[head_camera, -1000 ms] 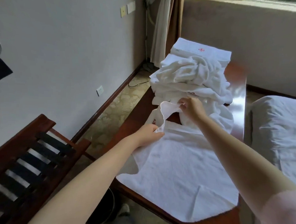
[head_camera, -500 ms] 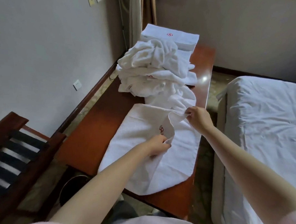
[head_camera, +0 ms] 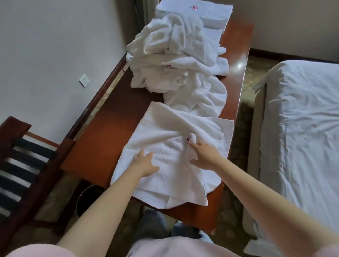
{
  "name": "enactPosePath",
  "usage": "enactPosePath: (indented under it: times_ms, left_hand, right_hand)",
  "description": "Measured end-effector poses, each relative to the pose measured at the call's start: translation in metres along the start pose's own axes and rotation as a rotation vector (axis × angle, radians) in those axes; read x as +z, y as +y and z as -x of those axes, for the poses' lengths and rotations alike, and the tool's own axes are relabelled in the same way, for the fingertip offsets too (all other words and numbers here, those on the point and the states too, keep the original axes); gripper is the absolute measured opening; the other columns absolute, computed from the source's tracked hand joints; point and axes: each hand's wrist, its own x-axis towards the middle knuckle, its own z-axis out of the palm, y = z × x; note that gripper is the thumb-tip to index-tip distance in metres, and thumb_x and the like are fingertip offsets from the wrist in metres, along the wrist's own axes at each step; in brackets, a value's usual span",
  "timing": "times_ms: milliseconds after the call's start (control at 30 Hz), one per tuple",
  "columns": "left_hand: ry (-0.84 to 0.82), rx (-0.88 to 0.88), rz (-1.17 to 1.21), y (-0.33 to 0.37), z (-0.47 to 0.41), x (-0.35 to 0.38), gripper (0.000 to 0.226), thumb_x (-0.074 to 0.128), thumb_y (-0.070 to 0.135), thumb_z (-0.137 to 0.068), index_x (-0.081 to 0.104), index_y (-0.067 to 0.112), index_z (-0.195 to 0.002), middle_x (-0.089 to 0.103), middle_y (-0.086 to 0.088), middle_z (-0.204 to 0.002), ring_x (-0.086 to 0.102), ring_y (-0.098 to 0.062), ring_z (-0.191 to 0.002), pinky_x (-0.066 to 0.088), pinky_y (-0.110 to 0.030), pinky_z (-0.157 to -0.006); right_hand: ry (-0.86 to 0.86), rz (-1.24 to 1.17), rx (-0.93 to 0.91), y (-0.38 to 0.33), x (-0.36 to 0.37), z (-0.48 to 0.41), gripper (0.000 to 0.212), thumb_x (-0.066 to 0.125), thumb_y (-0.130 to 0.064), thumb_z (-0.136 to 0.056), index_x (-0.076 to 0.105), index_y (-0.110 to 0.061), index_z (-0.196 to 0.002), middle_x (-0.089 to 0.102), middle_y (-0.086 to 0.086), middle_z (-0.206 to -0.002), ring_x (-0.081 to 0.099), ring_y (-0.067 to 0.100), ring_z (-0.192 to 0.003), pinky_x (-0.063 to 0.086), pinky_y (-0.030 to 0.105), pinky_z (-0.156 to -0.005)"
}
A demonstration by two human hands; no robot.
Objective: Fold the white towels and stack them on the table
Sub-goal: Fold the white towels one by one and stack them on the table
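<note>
On the long red-brown wooden table [head_camera: 110,137] beside the bed [head_camera: 303,123], a white towel [head_camera: 170,128] lies doubled over at the near end. It looks soft, light and limp, and I'd say it is best taken by its corners or hemmed edges. The left hand [head_camera: 144,164] rests flat on it, fingers spread and gripping nothing, the right hand [head_camera: 204,155] touches a raised wrinkle by the red monogram [head_camera: 188,140] with straight fingers, and beyond lie a heap of unfolded towels [head_camera: 173,57] and a folded towel [head_camera: 195,12].
</note>
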Motion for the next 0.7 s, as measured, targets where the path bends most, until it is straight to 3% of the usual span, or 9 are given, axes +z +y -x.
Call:
enactPosePath:
  times_ms: [67,200,267,333,433,567,700]
  left_hand:
    - [0.017,0.023,-0.087,-0.013,-0.001,0.007,0.081,0.052,0.044,-0.093,0.001,0.027,-0.153,-0.019,-0.004,-0.158,-0.010,-0.034,-0.145,0.021,-0.047,-0.114]
    - [0.066,0.011,-0.156,-0.043,-0.006,-0.009,0.074,0.051,0.029,-0.094,0.007,0.027,-0.153,-0.015,-0.003,-0.159,-0.008,-0.033,-0.146,0.030,-0.047,-0.110]
    - [0.073,-0.040,-0.192,-0.055,-0.007,-0.027,0.064,0.048,0.032,-0.093,0.021,0.023,-0.149,0.002,-0.006,-0.159,0.013,-0.034,-0.143,0.037,-0.046,-0.103]
    - [0.099,-0.074,-0.213,-0.062,-0.011,-0.044,0.047,0.046,0.035,-0.092,0.043,0.017,-0.135,0.026,-0.010,-0.150,0.039,-0.032,-0.125,0.045,-0.042,-0.090]
    - [0.205,-0.051,-0.212,-0.061,-0.022,-0.065,0.024,0.047,0.032,-0.091,0.058,0.011,-0.096,0.052,-0.012,-0.127,0.050,-0.025,-0.095,0.042,-0.032,-0.071]
    - [0.404,-0.005,-0.152,-0.063,-0.057,-0.097,0.033,0.048,0.032,-0.092,0.050,0.012,-0.117,0.044,-0.009,-0.125,0.043,-0.028,-0.113,0.042,-0.038,-0.087]
    - [0.283,-0.048,-0.052,-0.077,-0.093,-0.116,0.051,0.050,0.043,-0.093,0.038,0.013,-0.132,0.041,-0.011,-0.135,0.042,-0.031,-0.122,0.041,-0.042,-0.094]
  right_hand:
    - [-0.009,-0.003,0.029,-0.008,0.005,-0.007,0.076,0.058,-0.039,-0.088,0.019,-0.021,-0.151,0.037,0.012,-0.143,0.056,0.031,-0.105,0.052,0.038,-0.082]
    - [-0.020,-0.111,-0.004,-0.029,0.002,-0.023,0.053,0.060,-0.037,-0.087,0.040,-0.022,-0.133,0.053,0.008,-0.121,0.058,0.028,-0.091,0.048,0.035,-0.069]
    - [-0.079,-0.118,-0.047,-0.043,-0.001,-0.030,0.049,0.061,-0.045,-0.085,0.045,-0.024,-0.127,0.057,0.003,-0.102,0.056,0.025,-0.085,0.042,0.033,-0.063]
    - [-0.019,-0.118,-0.042,-0.057,-0.010,-0.040,0.049,0.058,-0.054,-0.084,0.049,-0.026,-0.123,0.054,-0.004,-0.085,0.052,0.020,-0.077,0.036,0.030,-0.057]
    - [0.178,-0.161,0.030,-0.072,-0.027,-0.066,0.041,0.053,-0.050,-0.090,0.052,-0.020,-0.119,0.062,0.004,-0.097,0.057,0.025,-0.087,0.034,0.031,-0.062]
    - [0.299,-0.274,0.095,-0.083,-0.049,-0.120,0.039,0.055,-0.037,-0.092,0.052,-0.014,-0.123,0.060,0.009,-0.116,0.054,0.029,-0.106,0.037,0.033,-0.069]
    - [0.238,-0.410,0.204,-0.096,-0.073,-0.173,0.045,0.056,-0.040,-0.092,0.050,-0.009,-0.124,0.057,0.010,-0.117,0.055,0.029,-0.104,0.038,0.031,-0.072]
